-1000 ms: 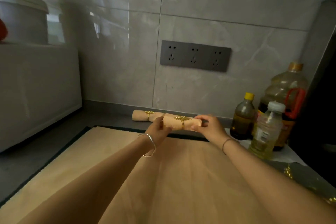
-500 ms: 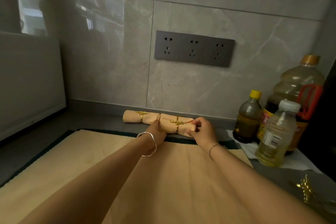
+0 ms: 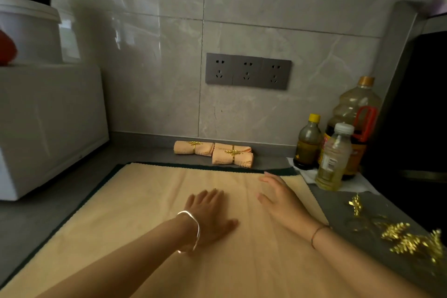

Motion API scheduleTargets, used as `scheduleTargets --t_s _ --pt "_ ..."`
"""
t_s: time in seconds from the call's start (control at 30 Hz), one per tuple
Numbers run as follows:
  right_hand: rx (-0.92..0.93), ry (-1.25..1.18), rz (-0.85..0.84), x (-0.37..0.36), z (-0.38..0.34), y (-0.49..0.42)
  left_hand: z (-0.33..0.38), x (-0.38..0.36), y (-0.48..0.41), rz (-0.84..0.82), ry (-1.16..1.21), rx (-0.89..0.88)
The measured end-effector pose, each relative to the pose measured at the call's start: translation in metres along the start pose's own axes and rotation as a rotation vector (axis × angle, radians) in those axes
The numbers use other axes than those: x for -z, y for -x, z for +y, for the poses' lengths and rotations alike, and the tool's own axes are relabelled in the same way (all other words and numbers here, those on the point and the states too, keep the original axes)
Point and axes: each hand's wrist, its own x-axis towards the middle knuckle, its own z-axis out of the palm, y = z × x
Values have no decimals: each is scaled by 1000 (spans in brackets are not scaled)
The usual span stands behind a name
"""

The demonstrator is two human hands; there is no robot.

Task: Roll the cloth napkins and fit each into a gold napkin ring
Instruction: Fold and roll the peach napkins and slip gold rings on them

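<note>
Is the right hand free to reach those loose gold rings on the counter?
Probably yes: the right hand is open and empty over the flat napkin, and the gold napkin rings lie uncovered just to its right, with nothing between.

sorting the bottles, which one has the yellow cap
The small dark bottle, leftmost of the three. The clear bottle in front has a white cap; the big jug behind has a brownish one.

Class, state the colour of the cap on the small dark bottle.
Yellow; the cap shows best in the head view.
</note>
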Motion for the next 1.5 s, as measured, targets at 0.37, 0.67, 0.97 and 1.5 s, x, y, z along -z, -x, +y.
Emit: scheduleTargets --t_s 0.37,0.67,0.97,1.5 --pt "90 141 -331 32 -36 184 31 -27 159 -57 -64 -199" --pt "226 257 -540 67 -69 277 46 -34 235 -134 -136 -337" --pt "259 199 -443 74 -80 294 51 -27 243 -146 -32 -348" --pt "161 192 -350 119 -89 251 -6 34 254 -214 -3 -133"
